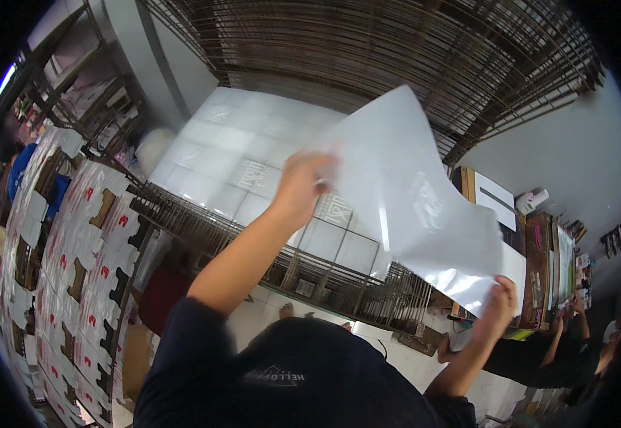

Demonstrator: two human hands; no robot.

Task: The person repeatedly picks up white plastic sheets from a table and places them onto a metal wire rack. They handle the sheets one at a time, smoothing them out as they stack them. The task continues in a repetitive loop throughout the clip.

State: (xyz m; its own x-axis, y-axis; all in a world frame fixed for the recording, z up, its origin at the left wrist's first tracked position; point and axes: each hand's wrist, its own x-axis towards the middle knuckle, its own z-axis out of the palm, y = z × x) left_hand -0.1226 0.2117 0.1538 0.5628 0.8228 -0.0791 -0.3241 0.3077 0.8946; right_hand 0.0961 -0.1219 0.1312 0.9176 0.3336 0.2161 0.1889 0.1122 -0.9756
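Note:
A glossy, translucent plastic sheet (410, 178) with a white printed mark hangs curved in the air before me. My left hand (306, 187), blurred by motion, is closed at its left edge. At its lower right corner my right hand (497, 305) pinches the sheet between thumb and fingers. Below the raised sheet, similar printed sheets (218, 153) lie side by side on a wire rack (203, 225). The left part of that layer shows; the held sheet hides some of the right part.
Overhead and behind, many rusty wire shelves (396, 43) are tilted up. Stacks of flat white cartons (75, 271) stand at the left. On the right are a wooden table (535, 285), a paper roll (531, 201) and another person in dark clothes (539, 360).

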